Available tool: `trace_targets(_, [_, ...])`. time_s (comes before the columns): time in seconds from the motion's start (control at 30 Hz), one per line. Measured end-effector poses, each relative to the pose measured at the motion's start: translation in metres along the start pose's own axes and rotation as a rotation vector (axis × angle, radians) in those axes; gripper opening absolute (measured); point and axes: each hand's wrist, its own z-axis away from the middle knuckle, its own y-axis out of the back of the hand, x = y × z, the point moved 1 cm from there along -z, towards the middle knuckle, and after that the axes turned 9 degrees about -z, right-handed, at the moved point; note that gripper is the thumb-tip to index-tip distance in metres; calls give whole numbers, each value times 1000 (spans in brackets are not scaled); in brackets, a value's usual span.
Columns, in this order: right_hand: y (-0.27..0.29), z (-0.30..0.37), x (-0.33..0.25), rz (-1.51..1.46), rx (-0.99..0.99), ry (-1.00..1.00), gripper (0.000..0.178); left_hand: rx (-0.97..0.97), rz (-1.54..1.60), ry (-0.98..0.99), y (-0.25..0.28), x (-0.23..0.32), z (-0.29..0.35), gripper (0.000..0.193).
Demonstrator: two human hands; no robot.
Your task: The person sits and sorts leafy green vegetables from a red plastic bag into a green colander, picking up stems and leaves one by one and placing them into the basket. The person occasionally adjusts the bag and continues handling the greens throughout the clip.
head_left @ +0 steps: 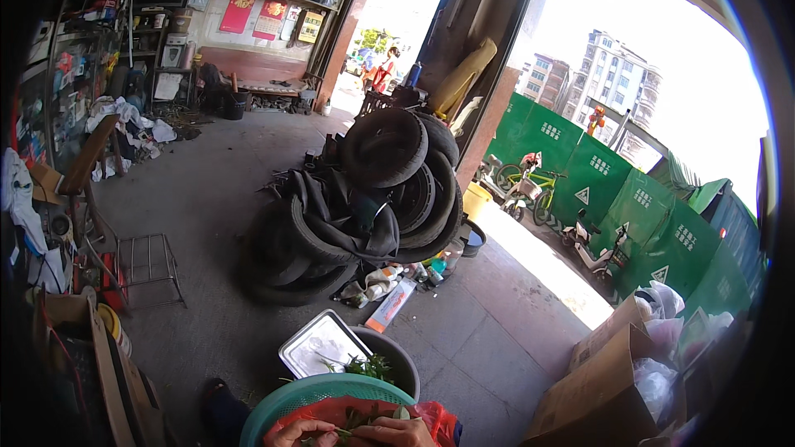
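Observation:
At the lower edge my left hand [300, 433] is closed in a pinch on a green stem [341, 431]. My right hand [396, 432] sits close beside it, fingers curled on leafy greens [364, 416]. Both hands are over a red plastic bag [319, 410] lying inside a green perforated basket [273, 401]. Just beyond the basket stands a grey basin [409, 362] with picked greens [373, 367] in it. A white tray [310, 343] leans over the basin's left side. The lower parts of both hands are cut off by the picture's edge.
Ahead lies a big pile of tyres [385, 149]. An orange-and-white box [390, 305] and bottles lie before it. Cardboard boxes [596, 389] with plastic bags stand at right. A wire rack [149, 265] and a wooden chair [89, 157] are at left. My dark shoe [224, 406] shows beside the basket.

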Motion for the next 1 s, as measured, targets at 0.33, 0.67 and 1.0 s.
trace_targets(0.33, [10,1,-6,51,-2,93,21,-113,-191,-71,-1,25,-2,7])
trace_targets(0.67, [6,11,0,122,-130,-39,25,-197,-187,-18,-9,18,2,8])
trace_targets(1.0, [1,14,1,64,-124,-11,19,-278,-112,77,-4,-5,-7,11])
